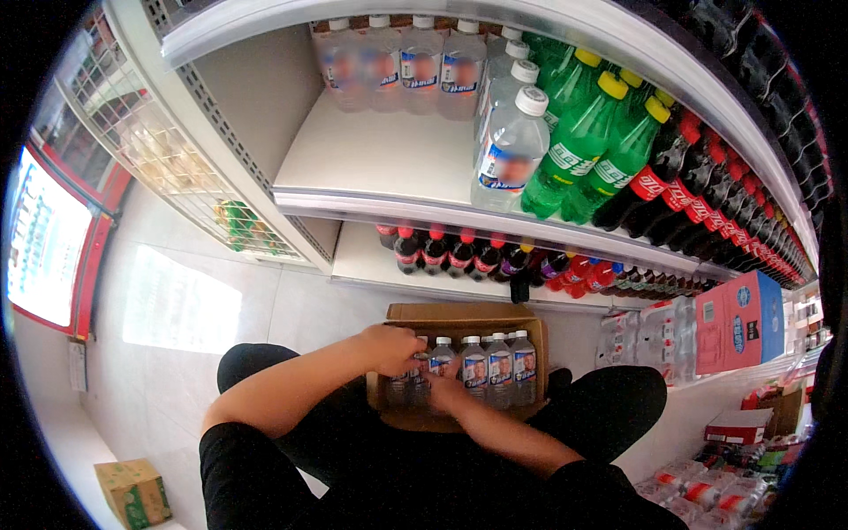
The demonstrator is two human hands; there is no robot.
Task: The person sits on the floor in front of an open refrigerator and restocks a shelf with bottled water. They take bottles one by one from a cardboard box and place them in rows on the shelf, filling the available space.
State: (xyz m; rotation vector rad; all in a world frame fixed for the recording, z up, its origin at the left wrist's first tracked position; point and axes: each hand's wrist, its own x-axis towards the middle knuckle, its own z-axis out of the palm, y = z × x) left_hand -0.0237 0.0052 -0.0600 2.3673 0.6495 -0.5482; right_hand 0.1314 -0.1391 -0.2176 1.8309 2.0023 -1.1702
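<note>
An open cardboard box (424, 311) stands on the floor between my knees. Inside it are several clear plastic bottles (499, 366) with white caps and blue-and-white labels. My left hand (392, 349) reaches over the box's left side, its fingers curled at the top of a bottle (417, 377) there. My right hand (446, 389) comes in from the front, with thumb and fingers on either side of a neighbouring bottle (442, 350). My fingers partly cover both bottles, and their lower parts are hidden.
On the shelf (384, 156) ahead, similar clear bottles (510, 152) stand beside green soda bottles (583, 149) and cola bottles (669, 182). Small bottles (462, 253) line the lower shelf. Wrapped bottles (666, 334) and a pink-and-blue carton (732, 324) are at right; a wire rack (172, 156) is at left.
</note>
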